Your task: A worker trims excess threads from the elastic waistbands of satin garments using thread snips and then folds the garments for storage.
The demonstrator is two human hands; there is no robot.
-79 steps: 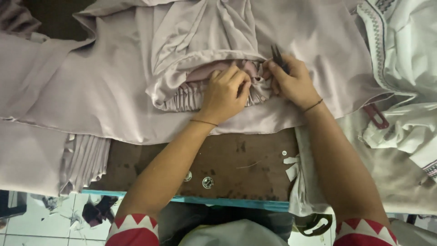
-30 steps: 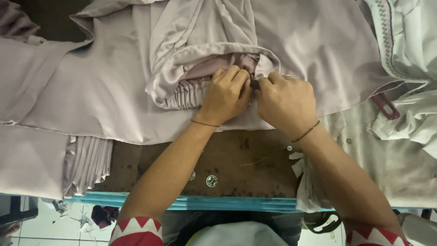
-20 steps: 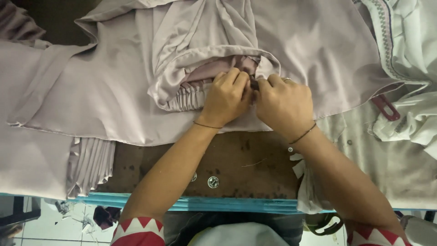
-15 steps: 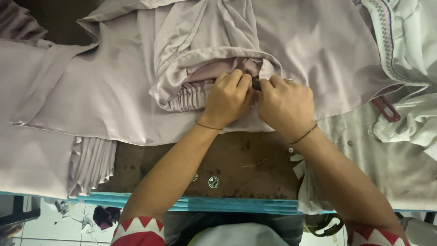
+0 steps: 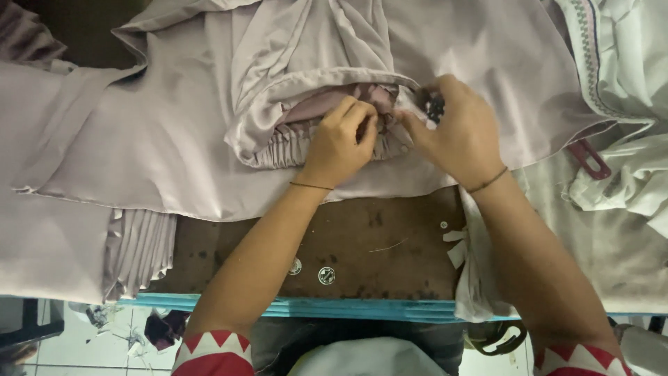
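Two hands are meeting at the middle of a pale mauve garment (image 5: pixel 174 139). The left hand (image 5: pixel 341 143) is curling shut, its fingertips pinching the gathered, pleated edge (image 5: pixel 289 143) of the cloth. The right hand (image 5: pixel 459 132), at three o'clock from the left, is closing around a small dark tool (image 5: pixel 435 108); what kind of tool it is cannot be told, as only a bit of it is showing between the fingers. Both grips are working the same spot, just under the folded hem at twelve o'clock.

Doing this well seems to call for the left hand keeping the pleats taut and flat, so the right hand's tool is touching only the seam and not the cloth beneath.

Outward, the garment is spreading across the brown bench (image 5: pixel 362 244), with a loose pleated piece (image 5: pixel 139 247) hanging at eight o'clock. White trimmed fabric (image 5: pixel 619 63) is lying at two o'clock, beside a red clip (image 5: pixel 590 159).
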